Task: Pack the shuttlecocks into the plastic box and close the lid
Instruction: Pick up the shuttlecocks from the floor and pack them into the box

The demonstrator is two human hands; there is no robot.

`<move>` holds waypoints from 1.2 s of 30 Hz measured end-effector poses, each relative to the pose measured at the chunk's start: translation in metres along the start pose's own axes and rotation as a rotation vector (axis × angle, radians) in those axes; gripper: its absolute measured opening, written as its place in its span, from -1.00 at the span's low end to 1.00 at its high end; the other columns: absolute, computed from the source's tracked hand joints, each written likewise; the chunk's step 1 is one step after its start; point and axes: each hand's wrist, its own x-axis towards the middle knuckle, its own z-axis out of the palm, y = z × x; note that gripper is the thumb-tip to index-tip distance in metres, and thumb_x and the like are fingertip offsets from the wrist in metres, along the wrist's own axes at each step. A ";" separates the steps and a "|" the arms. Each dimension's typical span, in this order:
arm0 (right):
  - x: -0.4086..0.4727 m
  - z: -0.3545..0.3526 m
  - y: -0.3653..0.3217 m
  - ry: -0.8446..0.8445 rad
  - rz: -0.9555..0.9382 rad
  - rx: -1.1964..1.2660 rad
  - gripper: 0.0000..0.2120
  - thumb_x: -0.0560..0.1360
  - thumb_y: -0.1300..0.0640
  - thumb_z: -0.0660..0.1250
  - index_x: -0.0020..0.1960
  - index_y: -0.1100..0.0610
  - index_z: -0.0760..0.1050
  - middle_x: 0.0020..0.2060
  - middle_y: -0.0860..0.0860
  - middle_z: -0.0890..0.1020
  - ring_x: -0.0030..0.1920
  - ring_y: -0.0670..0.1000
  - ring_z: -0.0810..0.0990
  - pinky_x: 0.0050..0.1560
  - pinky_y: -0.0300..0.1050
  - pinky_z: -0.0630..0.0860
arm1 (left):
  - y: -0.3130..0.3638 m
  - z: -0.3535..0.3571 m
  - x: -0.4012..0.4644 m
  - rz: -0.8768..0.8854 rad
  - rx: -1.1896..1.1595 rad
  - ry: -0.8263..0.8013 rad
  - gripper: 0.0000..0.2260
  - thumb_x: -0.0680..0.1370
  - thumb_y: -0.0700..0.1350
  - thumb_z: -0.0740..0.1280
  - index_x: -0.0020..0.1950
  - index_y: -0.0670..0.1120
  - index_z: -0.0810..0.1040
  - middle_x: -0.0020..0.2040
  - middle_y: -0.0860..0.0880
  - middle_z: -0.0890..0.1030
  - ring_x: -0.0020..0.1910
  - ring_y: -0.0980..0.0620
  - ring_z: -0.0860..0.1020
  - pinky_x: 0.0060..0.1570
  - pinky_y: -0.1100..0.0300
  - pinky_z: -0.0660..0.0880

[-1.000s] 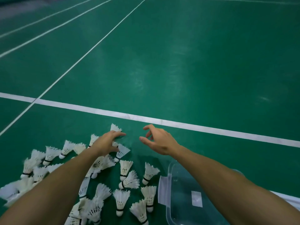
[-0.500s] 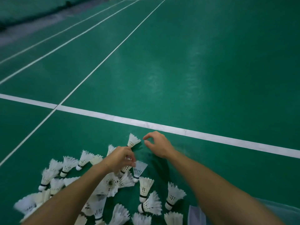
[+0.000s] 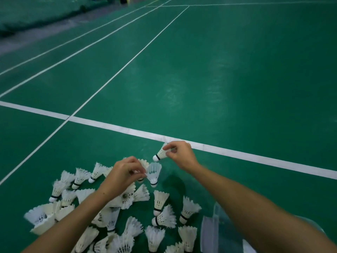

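Several white feather shuttlecocks (image 3: 160,203) lie scattered on the green court floor in front of me. My left hand (image 3: 122,177) pinches one shuttlecock (image 3: 154,173) by its feathers, lifted just above the pile. My right hand (image 3: 179,155) holds another shuttlecock (image 3: 160,154) by its feather end, cork pointing left, near the white line. The clear plastic box (image 3: 211,232) shows at the bottom right, mostly hidden under my right forearm; its lid is not visible.
A broad white court line (image 3: 116,127) crosses the floor just beyond my hands, and thinner lines run off into the distance. Green floor stretches ahead and to the right. A dark barrier lies far off at the upper left.
Both hands have closed on shuttlecocks and lifted them off the floor. The camera has tilted up, so the box has slid toward the bottom right corner.
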 end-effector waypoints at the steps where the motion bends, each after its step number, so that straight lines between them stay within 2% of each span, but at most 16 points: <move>1: -0.014 -0.025 -0.004 0.020 -0.013 0.015 -0.78 0.48 0.28 0.49 0.06 0.03 0.74 -0.03 -0.06 0.76 -0.13 -0.10 0.71 0.05 -0.08 0.67 | 0.013 -0.003 0.000 0.025 -0.008 0.021 -0.94 0.50 -0.11 0.56 -0.10 0.05 0.74 -0.06 0.19 0.64 -0.10 0.15 0.65 -0.08 0.33 0.61; 3: -0.048 -0.076 -0.012 0.052 -0.043 0.052 -0.75 0.46 0.29 0.53 0.09 0.05 0.72 -0.05 -0.04 0.73 -0.19 -0.13 0.69 -0.03 -0.18 0.66 | 0.044 -0.006 -0.001 0.079 -0.027 0.051 -0.95 0.49 -0.10 0.56 -0.10 0.05 0.74 -0.06 0.20 0.65 -0.10 0.15 0.66 -0.07 0.30 0.62; 8: -0.147 -0.173 -0.022 0.117 -0.033 0.167 -0.67 0.46 0.35 0.53 0.15 0.06 0.64 -0.15 -0.02 0.61 -0.27 -0.04 0.67 -0.19 0.01 0.72 | 0.130 0.002 -0.012 0.233 -0.054 0.060 -0.96 0.48 -0.07 0.54 -0.09 0.03 0.74 -0.06 0.18 0.67 -0.13 0.14 0.65 -0.10 0.25 0.62; 12: -0.227 -0.202 0.001 0.182 0.065 0.217 -0.68 0.46 0.37 0.52 0.17 0.15 0.64 -0.14 0.00 0.59 -0.27 0.02 0.70 -0.16 0.10 0.73 | 0.181 0.019 -0.027 0.279 -0.100 0.073 -0.94 0.47 -0.10 0.55 -0.08 0.01 0.74 -0.06 0.16 0.68 -0.13 0.14 0.66 -0.06 0.31 0.61; 15: -0.273 -0.192 0.041 0.175 0.205 0.156 -0.74 0.43 0.28 0.57 0.10 0.10 0.69 -0.13 -0.02 0.67 -0.23 0.00 0.72 -0.11 0.05 0.73 | 0.197 0.034 -0.033 0.287 -0.115 0.046 -0.93 0.47 -0.06 0.53 -0.07 0.01 0.75 -0.05 0.15 0.68 -0.14 0.14 0.65 -0.07 0.29 0.62; 19: -0.303 -0.151 0.090 0.033 0.348 0.074 -0.76 0.39 0.28 0.60 0.03 0.10 0.73 -0.22 -0.07 0.71 -0.24 -0.12 0.65 -0.04 -0.08 0.68 | 0.198 0.041 -0.040 0.300 -0.110 0.025 -0.92 0.46 -0.08 0.54 -0.06 0.01 0.75 -0.05 0.15 0.69 -0.16 0.12 0.66 -0.09 0.28 0.62; 24: -0.303 -0.113 0.125 -0.180 0.450 -0.012 -0.75 0.39 0.24 0.62 0.05 0.10 0.71 -0.19 -0.09 0.69 -0.20 -0.14 0.64 -0.20 -0.35 0.55 | 0.189 0.042 -0.043 0.326 -0.079 -0.002 -0.90 0.45 -0.12 0.55 -0.05 -0.02 0.76 -0.03 0.13 0.69 -0.13 0.07 0.68 -0.09 0.14 0.64; 27: -0.292 -0.102 0.130 -0.281 0.530 0.059 -0.73 0.38 0.32 0.63 -0.06 0.07 0.62 -0.20 0.00 0.68 -0.20 -0.03 0.66 -0.17 -0.17 0.68 | 0.189 0.045 -0.038 0.352 -0.074 -0.018 -0.91 0.46 -0.10 0.54 -0.05 -0.02 0.76 -0.03 0.13 0.69 -0.13 0.06 0.68 -0.10 0.11 0.64; 30: -0.282 -0.092 0.132 -0.344 0.531 0.043 -0.67 0.36 0.32 0.63 -0.09 0.03 0.55 -0.21 0.01 0.67 -0.25 -0.02 0.64 -0.10 -0.04 0.67 | 0.189 0.050 -0.033 0.359 -0.093 -0.027 -0.93 0.48 -0.09 0.54 -0.05 -0.01 0.75 -0.03 0.13 0.70 -0.13 0.03 0.68 -0.11 0.08 0.64; 34: -0.279 -0.092 0.132 -0.462 0.590 0.131 -0.59 0.37 0.35 0.63 0.09 0.13 0.53 -0.24 0.03 0.62 -0.32 -0.02 0.61 -0.13 -0.01 0.67 | 0.189 0.057 -0.028 0.374 -0.158 -0.059 -0.86 0.55 0.07 0.49 -0.06 0.02 0.75 -0.03 0.17 0.68 -0.14 0.02 0.67 -0.14 0.10 0.64; 36: -0.279 -0.098 0.128 -0.499 0.598 0.187 -0.51 0.40 0.34 0.62 0.24 0.20 0.50 -0.26 0.04 0.64 -0.31 -0.01 0.62 -0.15 -0.03 0.66 | 0.191 0.061 -0.026 0.370 -0.168 -0.082 -0.90 0.54 0.04 0.52 -0.07 0.03 0.76 -0.04 0.17 0.68 -0.16 0.01 0.67 -0.16 0.05 0.63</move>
